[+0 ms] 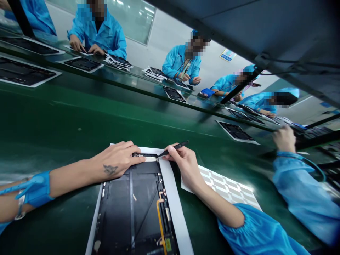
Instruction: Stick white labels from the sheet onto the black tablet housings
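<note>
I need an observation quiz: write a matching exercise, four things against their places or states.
1. left hand
2. right hand
3. patterned sheet
4. orange strip

A. holds a slim black tool
B. runs along the right side of the dark panel
C. lies on the green surface
D. rests on the panel's far end

Pairs: 1-D, 2-A, 3-C, 4-B

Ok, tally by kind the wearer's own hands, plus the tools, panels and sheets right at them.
Hands: 2 (left hand, right hand)
Tools: 1 (black pointed tool)
Panels: 1 (dark device panel)
Sheets: 2 (white sheet under the panel, sheet of pale rectangles)
Total: 6
</note>
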Demonstrator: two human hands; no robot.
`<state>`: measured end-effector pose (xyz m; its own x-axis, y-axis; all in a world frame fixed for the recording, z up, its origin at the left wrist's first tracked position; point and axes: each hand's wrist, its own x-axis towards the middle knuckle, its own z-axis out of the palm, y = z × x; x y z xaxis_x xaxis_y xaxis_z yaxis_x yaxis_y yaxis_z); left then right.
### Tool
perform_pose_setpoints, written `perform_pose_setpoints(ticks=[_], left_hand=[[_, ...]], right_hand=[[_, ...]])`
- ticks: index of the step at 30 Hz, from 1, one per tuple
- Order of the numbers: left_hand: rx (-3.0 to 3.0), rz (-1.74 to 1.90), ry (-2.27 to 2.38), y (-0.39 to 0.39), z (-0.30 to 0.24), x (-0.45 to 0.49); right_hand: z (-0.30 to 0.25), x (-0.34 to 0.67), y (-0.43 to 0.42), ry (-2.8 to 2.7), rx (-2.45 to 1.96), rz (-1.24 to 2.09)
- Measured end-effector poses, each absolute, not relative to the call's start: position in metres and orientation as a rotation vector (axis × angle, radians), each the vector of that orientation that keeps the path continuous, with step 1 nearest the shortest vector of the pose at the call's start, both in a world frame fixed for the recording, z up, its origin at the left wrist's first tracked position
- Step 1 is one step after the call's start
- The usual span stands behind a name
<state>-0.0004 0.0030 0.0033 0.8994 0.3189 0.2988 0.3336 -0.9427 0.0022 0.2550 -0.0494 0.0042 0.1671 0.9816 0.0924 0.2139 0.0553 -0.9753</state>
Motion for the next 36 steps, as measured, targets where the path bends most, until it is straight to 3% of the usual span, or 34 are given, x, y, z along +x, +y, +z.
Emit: perform_pose_setpoints(ticks=[5, 13, 18, 23, 31, 36], left_hand=[[-3.034, -0.457, -0.532, 0.003, 0.003, -0.001], [-3.009, -0.500, -0.493, 0.003, 0.002, 0.001], [-2.994, -0.506, -0.489, 0.004, 0.000, 0.001], [-3.006, -0.426, -0.531, 0.003, 0.002, 0.000], [-2.927, -0.162, -0.578, -0.001, 0.016, 0.019], [-3.018, -0.399, -0.564, 0.006, 0.008, 0.013]], right_hand=[[0.009, 0.257, -0.056, -1.358, -1.384, 0.811], [0.018, 0.263, -0.073, -2.361, -0.812, -0.089], [0.017, 0.263, -0.071, -2.474, -0.743, -0.316], [0.017, 0.263, -0.070, -2.455, -0.758, -0.274], [0.037, 0.253, -0.060, -2.039, -1.058, 0.309], [0.041, 0.234, -0.036, -2.350, -1.148, 0.291]])
